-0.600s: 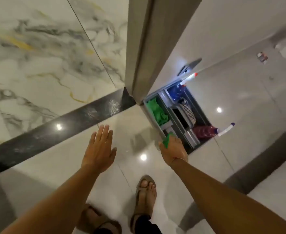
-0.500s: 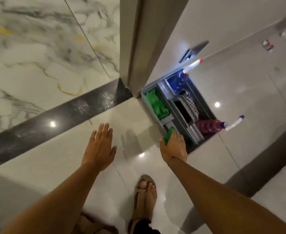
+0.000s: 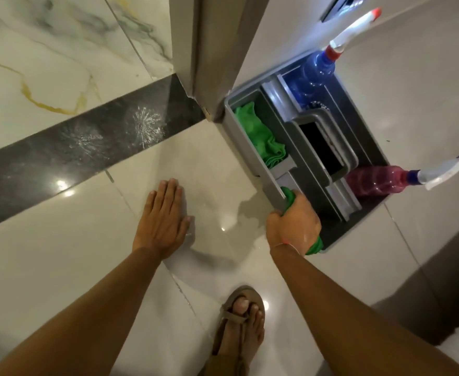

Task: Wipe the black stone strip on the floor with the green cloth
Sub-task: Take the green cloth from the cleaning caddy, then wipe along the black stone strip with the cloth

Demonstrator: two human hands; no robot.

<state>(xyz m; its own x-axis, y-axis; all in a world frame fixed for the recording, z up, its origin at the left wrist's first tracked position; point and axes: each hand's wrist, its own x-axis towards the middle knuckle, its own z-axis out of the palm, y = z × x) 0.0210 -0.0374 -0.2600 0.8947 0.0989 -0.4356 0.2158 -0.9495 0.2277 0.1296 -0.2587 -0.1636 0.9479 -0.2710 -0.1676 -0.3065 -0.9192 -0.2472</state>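
Both forearms bare, no sleeves showing. Left hand [image 3: 161, 221] wearing no ring, no watch. Right hand [image 3: 295, 226] showing thin pale thread band [image 3: 285, 244] at wrist. Below right hand, foot wearing brown strappy sandal [image 3: 239, 321], toes showing, dark trouser hem peeking beneath.

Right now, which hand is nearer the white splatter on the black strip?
Left. The left hand lies flat on the tile just below the splatter; the right hand, gripping the green cloth, is off by the caddy.
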